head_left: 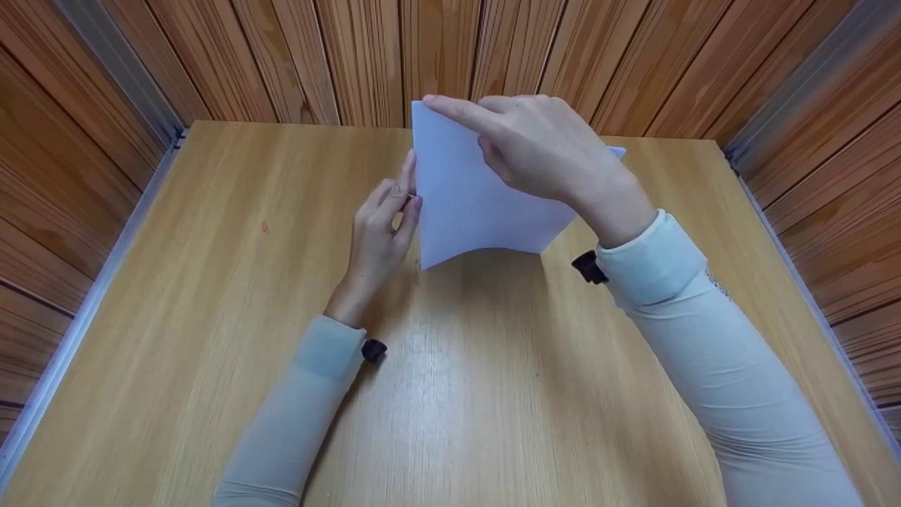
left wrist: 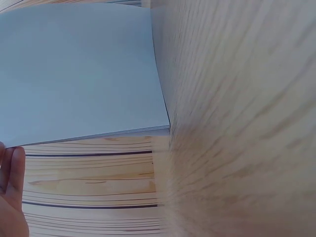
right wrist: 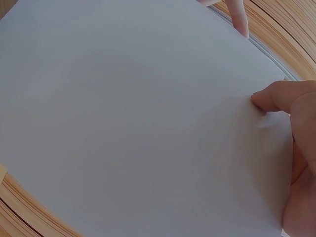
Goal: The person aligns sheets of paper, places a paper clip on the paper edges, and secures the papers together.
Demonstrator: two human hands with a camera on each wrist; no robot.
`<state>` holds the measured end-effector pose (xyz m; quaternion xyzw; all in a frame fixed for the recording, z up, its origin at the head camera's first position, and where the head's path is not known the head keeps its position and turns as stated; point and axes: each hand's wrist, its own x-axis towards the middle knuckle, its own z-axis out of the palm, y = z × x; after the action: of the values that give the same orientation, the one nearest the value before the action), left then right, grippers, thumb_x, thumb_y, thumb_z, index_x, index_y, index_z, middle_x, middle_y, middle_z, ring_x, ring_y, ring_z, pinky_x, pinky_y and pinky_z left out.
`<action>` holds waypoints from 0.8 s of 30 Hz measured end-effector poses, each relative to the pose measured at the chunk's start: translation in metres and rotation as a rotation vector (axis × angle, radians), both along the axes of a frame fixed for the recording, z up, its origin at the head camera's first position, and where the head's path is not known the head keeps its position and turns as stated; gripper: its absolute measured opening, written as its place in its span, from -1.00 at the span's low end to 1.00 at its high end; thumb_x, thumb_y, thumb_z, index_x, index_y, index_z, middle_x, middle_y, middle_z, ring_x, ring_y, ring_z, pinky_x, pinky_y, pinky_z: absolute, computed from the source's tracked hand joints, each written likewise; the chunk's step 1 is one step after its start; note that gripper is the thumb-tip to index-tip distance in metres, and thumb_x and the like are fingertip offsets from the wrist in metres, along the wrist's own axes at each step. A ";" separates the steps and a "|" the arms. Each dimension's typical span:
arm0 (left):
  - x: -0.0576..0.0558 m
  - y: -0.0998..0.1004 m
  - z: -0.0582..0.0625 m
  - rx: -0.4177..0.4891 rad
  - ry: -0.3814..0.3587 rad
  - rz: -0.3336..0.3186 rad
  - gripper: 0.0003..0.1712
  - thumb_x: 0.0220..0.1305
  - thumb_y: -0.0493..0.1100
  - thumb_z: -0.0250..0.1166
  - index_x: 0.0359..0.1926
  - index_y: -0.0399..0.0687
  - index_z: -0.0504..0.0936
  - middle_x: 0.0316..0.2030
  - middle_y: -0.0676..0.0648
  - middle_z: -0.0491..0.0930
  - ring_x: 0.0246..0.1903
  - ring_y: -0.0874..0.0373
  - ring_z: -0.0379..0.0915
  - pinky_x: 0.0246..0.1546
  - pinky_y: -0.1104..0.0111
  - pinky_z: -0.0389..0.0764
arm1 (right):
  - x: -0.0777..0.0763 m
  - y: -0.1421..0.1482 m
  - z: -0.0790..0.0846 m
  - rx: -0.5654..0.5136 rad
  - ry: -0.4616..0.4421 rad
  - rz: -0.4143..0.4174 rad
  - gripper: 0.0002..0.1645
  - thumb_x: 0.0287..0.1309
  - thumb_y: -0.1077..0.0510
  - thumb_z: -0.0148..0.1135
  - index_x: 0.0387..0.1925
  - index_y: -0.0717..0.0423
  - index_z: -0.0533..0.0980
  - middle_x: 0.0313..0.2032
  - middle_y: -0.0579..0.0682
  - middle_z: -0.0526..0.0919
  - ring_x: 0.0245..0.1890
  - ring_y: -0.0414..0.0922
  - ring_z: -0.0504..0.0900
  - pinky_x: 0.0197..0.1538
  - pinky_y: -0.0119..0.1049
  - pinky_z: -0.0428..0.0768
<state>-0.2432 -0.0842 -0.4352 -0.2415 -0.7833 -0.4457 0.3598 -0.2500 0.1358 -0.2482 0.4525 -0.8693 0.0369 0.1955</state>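
A stack of white paper sheets point(head_left: 479, 190) stands on edge over the table, bowed along its lower edge. Its layered sheet edges point(left wrist: 98, 135) show in the left wrist view. My right hand point(head_left: 538, 144) grips the stack at the top, index finger stretched along the upper edge to the left corner. In the right wrist view, the right thumb point(right wrist: 274, 97) presses on the broad face of the paper. My left hand point(head_left: 383, 222) is at the stack's left side, its fingertips touching the edge; in the left wrist view its straight fingers point(left wrist: 16, 170) meet that edge.
The wooden table point(head_left: 450, 394) lies beneath both arms. A small reddish mark point(head_left: 265, 227) shows on its left part. Plank walls point(head_left: 366, 63) rise at the back and both sides, with metal strips point(head_left: 91, 310) along the table's side edges.
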 end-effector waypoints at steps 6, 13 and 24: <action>-0.001 0.000 -0.003 0.011 0.044 -0.001 -0.62 0.48 -0.38 0.30 0.25 -0.40 0.64 -0.29 -0.20 0.65 -0.33 -0.02 0.54 -0.29 0.20 0.65 | 0.000 0.000 0.000 -0.010 -0.005 -0.001 -0.20 0.46 0.41 0.04 0.60 -0.19 0.31 -0.46 0.11 0.58 -0.59 -0.03 0.32 -0.45 -0.19 0.41; -0.003 0.001 0.001 -0.023 0.036 0.010 -0.43 0.55 -0.27 0.28 0.46 -0.39 0.42 -0.35 -0.12 0.67 -0.34 0.03 0.55 -0.20 0.33 0.62 | 0.000 0.001 0.000 -0.005 -0.005 0.000 -0.20 0.46 0.41 0.05 0.60 -0.19 0.31 -0.47 0.11 0.56 -0.59 -0.02 0.31 -0.43 -0.19 0.42; -0.003 0.002 -0.001 -0.020 0.037 0.017 -0.42 0.53 -0.29 0.30 0.46 -0.38 0.43 -0.34 -0.13 0.71 -0.33 0.03 0.58 -0.18 0.35 0.65 | 0.000 0.000 -0.001 0.015 -0.012 -0.014 -0.16 0.44 0.42 0.04 0.62 -0.22 0.29 -0.46 0.11 0.55 -0.58 -0.02 0.31 -0.43 -0.20 0.40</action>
<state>-0.2463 -0.0827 -0.4359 -0.2467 -0.7831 -0.4301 0.3755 -0.2498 0.1362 -0.2488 0.4476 -0.8738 0.0319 0.1872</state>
